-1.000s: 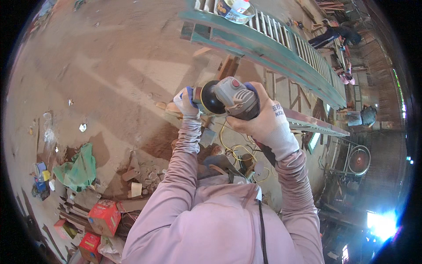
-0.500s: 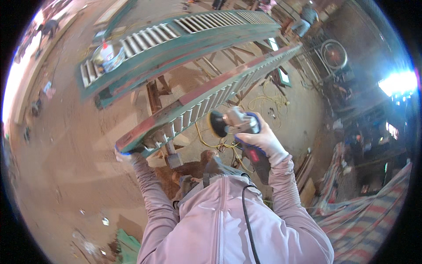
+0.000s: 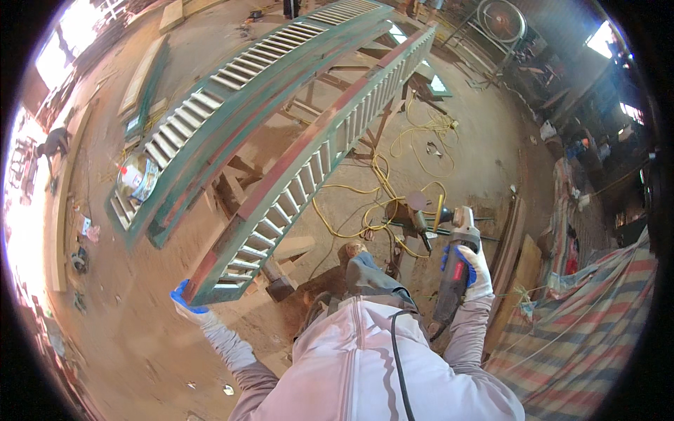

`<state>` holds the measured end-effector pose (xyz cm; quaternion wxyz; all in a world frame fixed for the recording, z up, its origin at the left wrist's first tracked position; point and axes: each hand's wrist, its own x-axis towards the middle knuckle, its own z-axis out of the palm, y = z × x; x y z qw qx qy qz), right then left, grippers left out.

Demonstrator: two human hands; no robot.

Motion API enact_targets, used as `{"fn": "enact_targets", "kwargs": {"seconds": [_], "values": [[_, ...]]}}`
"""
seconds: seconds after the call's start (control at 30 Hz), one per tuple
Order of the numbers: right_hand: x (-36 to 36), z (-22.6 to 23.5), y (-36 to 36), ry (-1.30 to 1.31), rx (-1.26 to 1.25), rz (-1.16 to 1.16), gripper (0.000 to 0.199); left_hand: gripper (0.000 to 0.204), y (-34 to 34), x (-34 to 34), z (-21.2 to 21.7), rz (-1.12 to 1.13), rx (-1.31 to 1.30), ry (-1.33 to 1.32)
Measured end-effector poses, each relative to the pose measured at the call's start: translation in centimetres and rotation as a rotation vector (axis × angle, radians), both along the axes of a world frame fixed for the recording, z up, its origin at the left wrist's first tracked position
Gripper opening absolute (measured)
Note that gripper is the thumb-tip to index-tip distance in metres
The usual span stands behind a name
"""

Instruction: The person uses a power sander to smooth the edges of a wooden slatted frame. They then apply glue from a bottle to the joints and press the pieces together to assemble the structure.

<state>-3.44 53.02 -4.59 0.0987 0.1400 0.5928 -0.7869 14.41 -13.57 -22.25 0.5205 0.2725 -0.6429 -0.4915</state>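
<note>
A long louvered shutter [image 3: 261, 191], its edge painted green and dull red, runs away from me on wooden supports. My left hand [image 3: 188, 298], in a white and blue glove, is closed round the corner of its near end. Off to the right, clear of the shutter, my gloved right hand [image 3: 476, 270] grips the dark body of an angle grinder [image 3: 449, 291]. Its round yellow-edged pad [image 3: 440, 210] is turned to the left, touching nothing. A black cord [image 3: 399, 351] hangs down over my jacket.
A second green louvered shutter [image 3: 203, 161] lies beyond, with a bucket [image 3: 145, 184] on its near end. Yellow cords [image 3: 382, 175] and another power tool [image 3: 419, 223] lie on the floor. A striped tarp [image 3: 583, 316] is at right. Someone bends at far left.
My right hand has drawn the grinder right and back, away from the shutter. The shutter's near end, still in my left hand, sits lower in view and shows more of its slats.
</note>
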Motion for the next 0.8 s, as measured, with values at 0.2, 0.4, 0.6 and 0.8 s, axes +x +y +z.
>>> {"fn": "enact_targets", "kwargs": {"seconds": [0.2,0.4,0.6,0.8], "values": [[-0.6,-3.6,4.5,-0.085,-0.255,-0.315,0.059,0.034,-0.2,0.4,10.2,-0.228,-0.063,-0.595],[-4.5,-6.0,9.4,0.009,-0.412,-0.305,0.064,0.063,7.5,-6.0,19.3,-0.141,-0.498,-1.346],[-11.9,-9.2,12.0,-0.052,-0.889,-0.335,0.068,0.076,12.4,-15.2,17.4,-0.198,-0.606,-1.263],[-17.4,-13.2,12.3,-0.239,-1.306,-0.267,0.072,0.075,17.7,-25.4,16.7,-0.165,-0.552,-1.248]]}}
